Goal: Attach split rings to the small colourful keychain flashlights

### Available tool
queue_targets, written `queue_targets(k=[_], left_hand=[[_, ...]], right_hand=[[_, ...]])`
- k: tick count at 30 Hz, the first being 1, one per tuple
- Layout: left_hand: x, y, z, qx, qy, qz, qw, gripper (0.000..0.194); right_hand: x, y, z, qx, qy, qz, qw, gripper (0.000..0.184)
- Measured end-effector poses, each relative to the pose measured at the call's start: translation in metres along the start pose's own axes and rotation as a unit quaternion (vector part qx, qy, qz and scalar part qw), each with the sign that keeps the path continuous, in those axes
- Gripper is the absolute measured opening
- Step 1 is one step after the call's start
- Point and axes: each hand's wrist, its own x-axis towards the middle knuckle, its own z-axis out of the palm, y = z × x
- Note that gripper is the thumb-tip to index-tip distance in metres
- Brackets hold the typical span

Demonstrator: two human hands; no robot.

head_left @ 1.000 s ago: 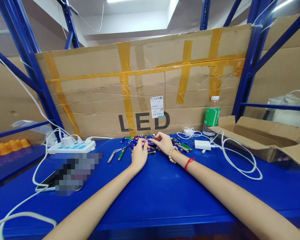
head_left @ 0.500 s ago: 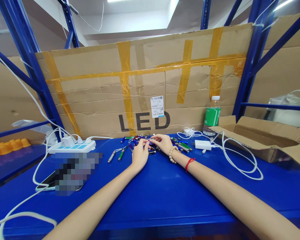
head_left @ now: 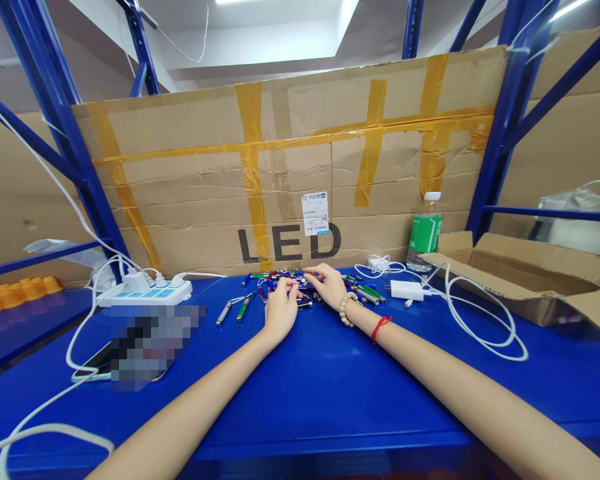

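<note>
Both hands work at a heap of slim, pen-shaped metal pieces (head_left: 368, 294) in blue, green, red and silver, some with clips or rings. My left hand (head_left: 281, 311) is at the heap's near side, thumb and fingertips pinched together; whatever is between them is too small to name. To its right my right hand (head_left: 329, 287), with a bead bracelet (head_left: 347, 311) on the wrist, reaches over the heap. Its fingers are curled close to the thumb, and their tips are partly lost among the pieces. A silver piece (head_left: 223, 313) and a green one (head_left: 245, 307) lie apart on the left.
On the blue table (head_left: 330, 400), a white power strip (head_left: 173, 293) and a blurred-out device (head_left: 145, 350) lie left. A white adapter (head_left: 406, 290), looped cable (head_left: 513, 327), bottle (head_left: 424, 233) and cardboard box (head_left: 535, 287) stand right. Taped cardboard (head_left: 205, 200) closes the back.
My right hand's index finger and thumb have shifted slightly over the heap, drawing a little away from the left fingertips. The left hand stays pinched in nearly the same place.
</note>
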Motion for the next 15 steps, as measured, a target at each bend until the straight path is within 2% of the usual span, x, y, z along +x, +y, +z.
queue_targets(k=[10,15], left_hand=[[0.004,-0.008,0.004,-0.048,-0.003,0.044,0.998,0.018],[0.006,-0.007,0.003,-0.103,0.022,0.011,0.994,0.02]], right_hand=[[-0.001,-0.005,0.001,0.023,0.015,0.022,0.999,0.02],[-0.003,-0.011,0.003,0.046,-0.018,-0.013,0.999,0.018]])
